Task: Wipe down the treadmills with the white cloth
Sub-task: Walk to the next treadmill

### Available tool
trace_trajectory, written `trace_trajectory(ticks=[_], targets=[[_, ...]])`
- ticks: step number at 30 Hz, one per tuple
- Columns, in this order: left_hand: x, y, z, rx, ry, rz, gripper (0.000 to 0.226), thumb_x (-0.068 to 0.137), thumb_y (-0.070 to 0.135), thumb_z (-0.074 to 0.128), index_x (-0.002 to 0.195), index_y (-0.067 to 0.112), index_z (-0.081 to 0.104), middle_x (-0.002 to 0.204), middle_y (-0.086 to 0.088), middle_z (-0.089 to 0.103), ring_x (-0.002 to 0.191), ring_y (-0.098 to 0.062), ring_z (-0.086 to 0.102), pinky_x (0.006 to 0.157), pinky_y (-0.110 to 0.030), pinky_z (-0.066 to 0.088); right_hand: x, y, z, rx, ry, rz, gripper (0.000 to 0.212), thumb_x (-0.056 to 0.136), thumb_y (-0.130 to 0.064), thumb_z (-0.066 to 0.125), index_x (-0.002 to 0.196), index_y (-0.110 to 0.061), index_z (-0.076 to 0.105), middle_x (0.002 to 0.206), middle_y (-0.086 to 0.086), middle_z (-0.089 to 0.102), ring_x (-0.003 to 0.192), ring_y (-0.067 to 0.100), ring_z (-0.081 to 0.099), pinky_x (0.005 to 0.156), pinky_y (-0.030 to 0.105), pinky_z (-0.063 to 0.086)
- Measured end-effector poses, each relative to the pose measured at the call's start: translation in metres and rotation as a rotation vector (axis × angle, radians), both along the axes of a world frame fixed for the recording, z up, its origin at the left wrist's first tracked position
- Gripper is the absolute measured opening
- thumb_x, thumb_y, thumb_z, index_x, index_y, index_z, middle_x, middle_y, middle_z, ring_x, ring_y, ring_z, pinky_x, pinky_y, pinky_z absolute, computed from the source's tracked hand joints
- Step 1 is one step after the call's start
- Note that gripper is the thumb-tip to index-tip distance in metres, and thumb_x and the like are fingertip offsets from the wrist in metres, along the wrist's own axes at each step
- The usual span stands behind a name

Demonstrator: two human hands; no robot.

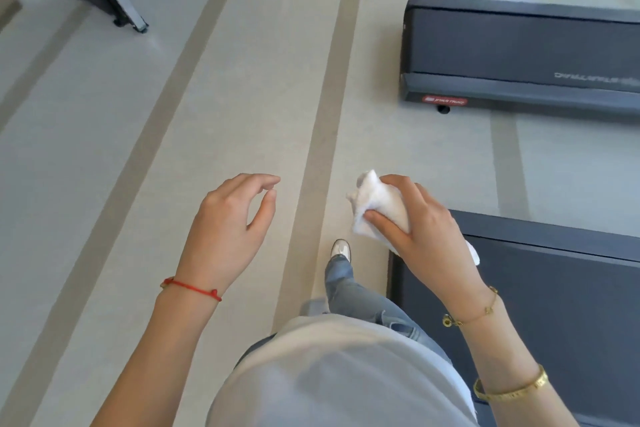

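Cloth [375, 206] sits bunched in our right hand [420, 229], soft and light, best gripped mid-wad; left hand [230, 229] hangs loose, holding nothing; nearest treadmill [554, 288] lies just beneath our right hand.

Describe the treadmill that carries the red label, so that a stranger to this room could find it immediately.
Look at the pale striped floor, then to its right side, where two dark treadmills lie. The treadmill with the red label is the farther one, beyond the right hand holding the white cloth. Only it shows a small red label on its near corner.
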State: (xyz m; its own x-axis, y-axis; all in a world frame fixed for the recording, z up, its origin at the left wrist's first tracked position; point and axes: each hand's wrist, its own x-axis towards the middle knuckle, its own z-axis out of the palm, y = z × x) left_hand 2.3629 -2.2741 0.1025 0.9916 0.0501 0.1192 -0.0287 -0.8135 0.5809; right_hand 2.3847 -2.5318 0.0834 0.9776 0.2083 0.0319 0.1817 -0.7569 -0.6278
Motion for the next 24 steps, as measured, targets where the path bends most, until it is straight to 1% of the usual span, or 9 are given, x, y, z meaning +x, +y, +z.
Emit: trace_trajectory(ticks=[3, 6, 9, 13, 16, 19, 22, 23, 24], targets=[[0.073, -0.019, 0.004, -0.017, -0.022, -0.078, 0.022, 0.098, 0.018, 0.054, 0.115, 0.016, 0.068, 0.109, 0.008, 0.068, 0.106, -0.01, 0.062, 0.095, -0.029, 0.048, 0.051, -0.018, 0.007, 0.003, 0.009, -0.068, 0.043, 0.09, -0.054, 0.054, 0.126, -0.031, 0.047, 0.108, -0.009, 0.058, 0.086, 0.017, 0.057, 0.068, 0.031, 0.043], [0.139, -0.04, 0.009, -0.031, -0.041, -0.158, 0.021, 0.098, 0.018, 0.054, 0.114, 0.016, 0.068, 0.109, 0.008, 0.068, 0.105, -0.01, 0.062, 0.095, -0.032, 0.049, 0.096, -0.037, 0.014, 0.002, 0.021, -0.139, 0.044, 0.09, -0.056, 0.052, 0.127, -0.033, 0.045, 0.111, -0.01, 0.057, 0.089, 0.015, 0.056, 0.069, 0.031, 0.043], [0.197, -0.061, 0.013, -0.035, -0.048, -0.254, 0.021, 0.098, 0.017, 0.054, 0.113, 0.014, 0.068, 0.107, 0.006, 0.068, 0.103, -0.012, 0.063, 0.093, -0.031, 0.049, 0.136, -0.053, 0.017, 0.007, 0.036, -0.209, 0.043, 0.09, -0.053, 0.053, 0.127, -0.032, 0.046, 0.11, -0.009, 0.058, 0.09, 0.017, 0.056, 0.071, 0.034, 0.045], [0.267, -0.085, 0.012, -0.035, -0.043, -0.369, 0.021, 0.098, 0.017, 0.055, 0.113, 0.013, 0.068, 0.109, 0.006, 0.068, 0.103, -0.012, 0.063, 0.094, -0.033, 0.049, 0.183, -0.071, 0.015, 0.021, 0.045, -0.316, 0.043, 0.09, -0.052, 0.054, 0.127, -0.032, 0.046, 0.111, -0.007, 0.057, 0.088, 0.018, 0.055, 0.068, 0.031, 0.039], [0.324, -0.105, 0.007, -0.041, -0.021, -0.454, 0.022, 0.097, 0.018, 0.054, 0.114, 0.014, 0.068, 0.108, 0.007, 0.068, 0.103, -0.009, 0.062, 0.094, -0.023, 0.046, 0.218, -0.083, 0.01, 0.018, 0.028, -0.419, 0.04, 0.09, -0.053, 0.055, 0.124, -0.034, 0.047, 0.105, -0.009, 0.058, 0.079, 0.012, 0.05, 0.063, 0.024, 0.029], [0.384, -0.128, 0.004, -0.029, -0.019, -0.537, 0.022, 0.097, 0.018, 0.054, 0.114, 0.014, 0.068, 0.107, 0.008, 0.068, 0.101, -0.007, 0.062, 0.091, -0.015, 0.042, 0.257, -0.096, 0.005, -0.013, 0.008, -0.516, 0.041, 0.089, -0.053, 0.057, 0.124, -0.033, 0.048, 0.105, -0.009, 0.059, 0.078, 0.013, 0.05, 0.063, 0.024, 0.03], [0.445, -0.153, 0.004, -0.033, -0.013, -0.622, 0.021, 0.097, 0.017, 0.055, 0.113, 0.014, 0.068, 0.107, 0.007, 0.068, 0.091, 0.003, 0.059, 0.087, -0.004, 0.036, 0.3, -0.111, 0.001, -0.031, 0.018, -0.592, 0.042, 0.09, -0.054, 0.054, 0.126, -0.033, 0.047, 0.108, -0.008, 0.059, 0.082, 0.016, 0.054, 0.064, 0.026, 0.033], [0.467, -0.161, 0.004, -0.034, -0.017, -0.651, 0.021, 0.098, 0.017, 0.055, 0.113, 0.014, 0.068, 0.107, 0.007, 0.068, 0.09, 0.004, 0.059, 0.088, -0.005, 0.037, 0.317, -0.116, 0.0, -0.028, 0.02, -0.62, 0.042, 0.09, -0.054, 0.054, 0.126, -0.034, 0.046, 0.109, -0.009, 0.059, 0.082, 0.016, 0.054, 0.064, 0.025, 0.032], [0.489, -0.17, 0.006, -0.037, -0.022, -0.68, 0.021, 0.098, 0.017, 0.055, 0.114, 0.014, 0.068, 0.108, 0.006, 0.068, 0.093, 0.002, 0.061, 0.09, -0.01, 0.041, 0.332, -0.121, 0.0, -0.022, 0.022, -0.649, 0.042, 0.09, -0.054, 0.054, 0.126, -0.033, 0.046, 0.11, -0.009, 0.059, 0.081, 0.015, 0.054, 0.064, 0.025, 0.03]])
